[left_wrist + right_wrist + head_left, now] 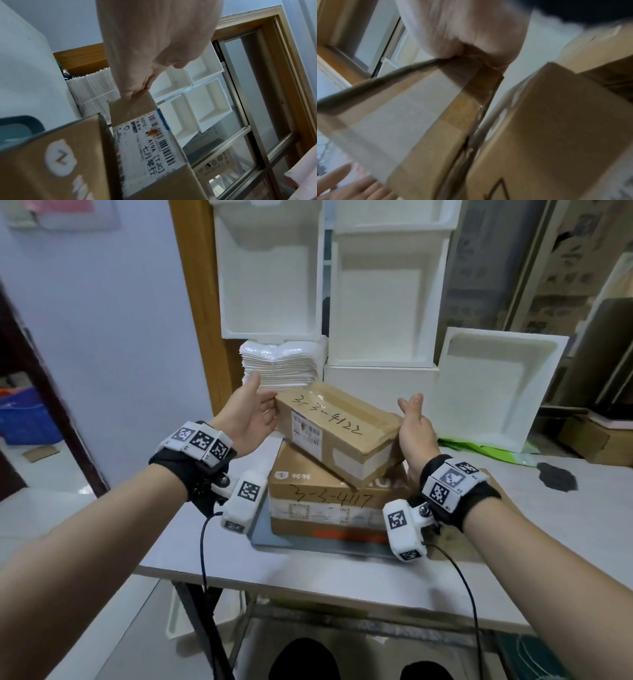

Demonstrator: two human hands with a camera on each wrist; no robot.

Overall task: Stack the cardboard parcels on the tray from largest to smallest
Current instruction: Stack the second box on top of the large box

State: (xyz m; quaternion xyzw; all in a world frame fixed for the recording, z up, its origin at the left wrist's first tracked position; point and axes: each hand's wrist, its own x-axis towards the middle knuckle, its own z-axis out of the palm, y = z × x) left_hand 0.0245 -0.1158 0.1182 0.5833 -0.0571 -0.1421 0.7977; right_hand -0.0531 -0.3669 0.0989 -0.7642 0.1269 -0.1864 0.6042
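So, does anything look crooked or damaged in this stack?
Yes. The upper parcel, held between the left hand and right hand, sits tilted and rotated over the lower parcel. Its near right corner looks crumpled.

Two brown cardboard parcels were stacked on one grey-blue tray [265,530]: a smaller parcel marked 3-3-4122 [337,428] atop a larger one marked 3-3-4117 [322,501]. Two bare hands, left [248,416] and right [416,428], flanked the upper parcel. Five white foam boxes [493,385] stood behind, beside one pile of white sheets [277,366].
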